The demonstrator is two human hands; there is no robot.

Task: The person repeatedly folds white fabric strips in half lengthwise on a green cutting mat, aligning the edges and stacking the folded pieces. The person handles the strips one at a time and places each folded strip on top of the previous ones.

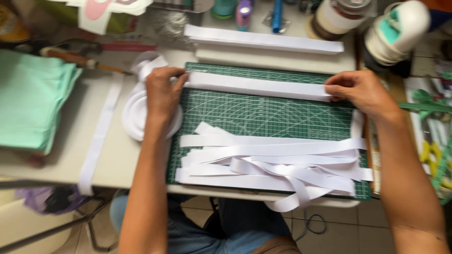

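On the gridded green cutting mat [263, 115], left hand [161, 91] and right hand [360, 91] pinch a long white paper strip [256, 85].

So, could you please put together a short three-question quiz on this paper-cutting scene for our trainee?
1. True or false: the left hand and the right hand hold opposite ends of one long white paper strip.
2. What lies under that strip? A) a green gridded cutting mat B) a wooden board C) a metal tray
3. Fill in: the loose pile of cut white paper strips lies on the mat's ____ edge, nearest the person.

Key
1. True
2. A
3. Near (bottom); some strips hang over it.
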